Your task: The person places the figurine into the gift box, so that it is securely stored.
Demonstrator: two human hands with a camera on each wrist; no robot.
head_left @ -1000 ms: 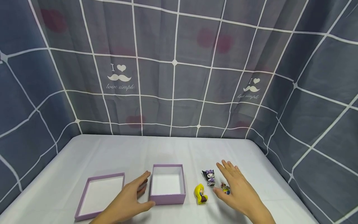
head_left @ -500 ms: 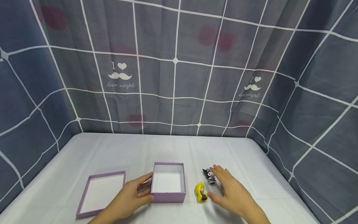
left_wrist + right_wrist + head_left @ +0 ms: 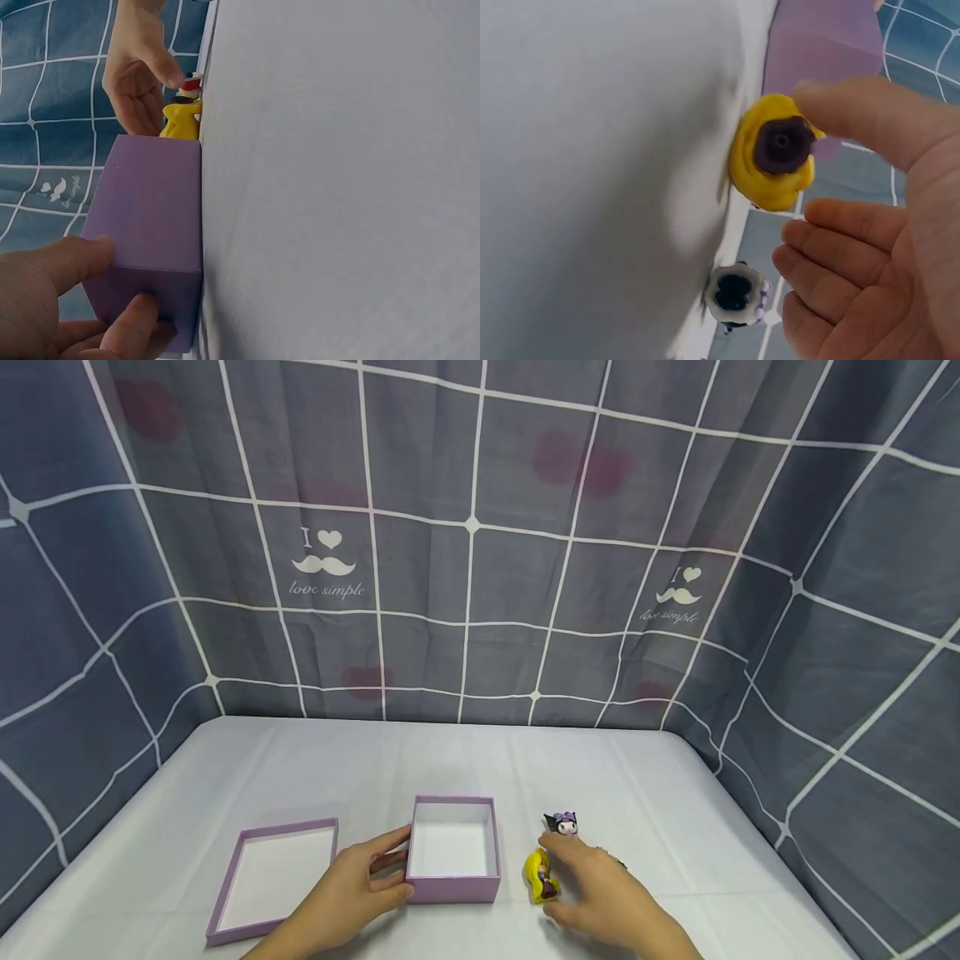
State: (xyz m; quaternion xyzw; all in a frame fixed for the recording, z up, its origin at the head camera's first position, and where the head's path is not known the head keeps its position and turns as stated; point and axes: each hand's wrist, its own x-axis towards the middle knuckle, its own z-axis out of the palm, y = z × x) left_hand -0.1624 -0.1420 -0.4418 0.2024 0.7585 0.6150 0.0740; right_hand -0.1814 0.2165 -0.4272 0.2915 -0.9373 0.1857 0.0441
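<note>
Grey cloth fills the background in the head view: a curtain [image 3: 420,568] with white grid lines and, in 2 places, "I", a heart, a moustache and "love simple". On the white table [image 3: 442,760] stands a lidless purple box [image 3: 453,891], pale inside; its lid [image 3: 277,872] lies to the left. The left hand [image 3: 352,885] touches the box's left side. The right hand [image 3: 603,897] is at the yellow doll [image 3: 536,875], lying right of the box, with a black-and-purple doll [image 3: 564,823] just behind.

The left wrist view shows the left hand's thumb and fingers spread, resting on 2 walls around a corner.

In the right wrist view, the yellow doll shows a dark, dimpled base; thumb and fingers stand wide apart, gripping nothing. Whether the thumb touches it, I cannot tell.
</note>
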